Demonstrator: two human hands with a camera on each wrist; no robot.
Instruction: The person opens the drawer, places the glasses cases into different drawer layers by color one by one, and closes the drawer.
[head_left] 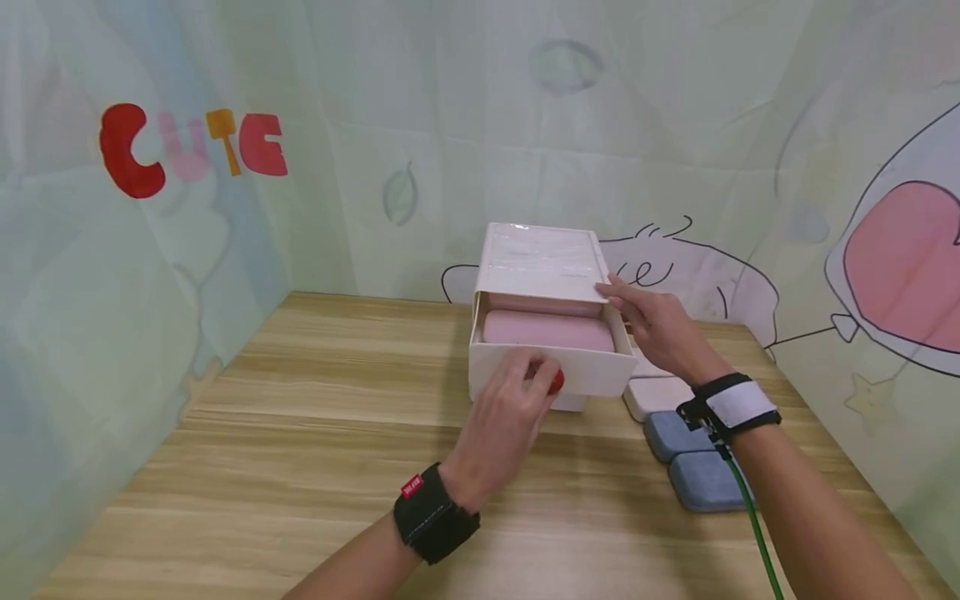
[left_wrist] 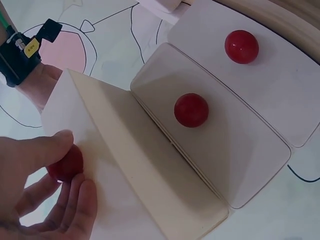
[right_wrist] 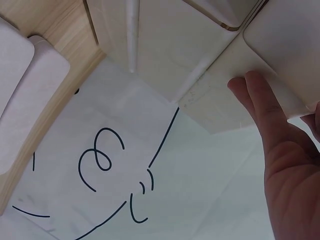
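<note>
A small white drawer cabinet (head_left: 543, 258) stands on the wooden table, its top drawer (head_left: 592, 375) pulled out. Inside the drawer lies a pink rounded case (head_left: 547, 331), with more pink behind it. My left hand (head_left: 506, 400) pinches the round red knob (left_wrist: 70, 165) on this drawer's front between thumb and fingers. Two lower drawer fronts (left_wrist: 155, 90) with red knobs show pushed in, in the left wrist view. My right hand (head_left: 660, 329) rests at the cabinet's upper right front corner; in the right wrist view its straight fingers (right_wrist: 265, 100) press the side wall.
Right of the cabinet lie two blue rounded cases (head_left: 708, 482) and pale ones (head_left: 656, 396), partly behind my right arm. A green cable (head_left: 753, 517) runs from the right wristband. A printed cloth (head_left: 375, 167) hangs behind the table (head_left: 315, 433).
</note>
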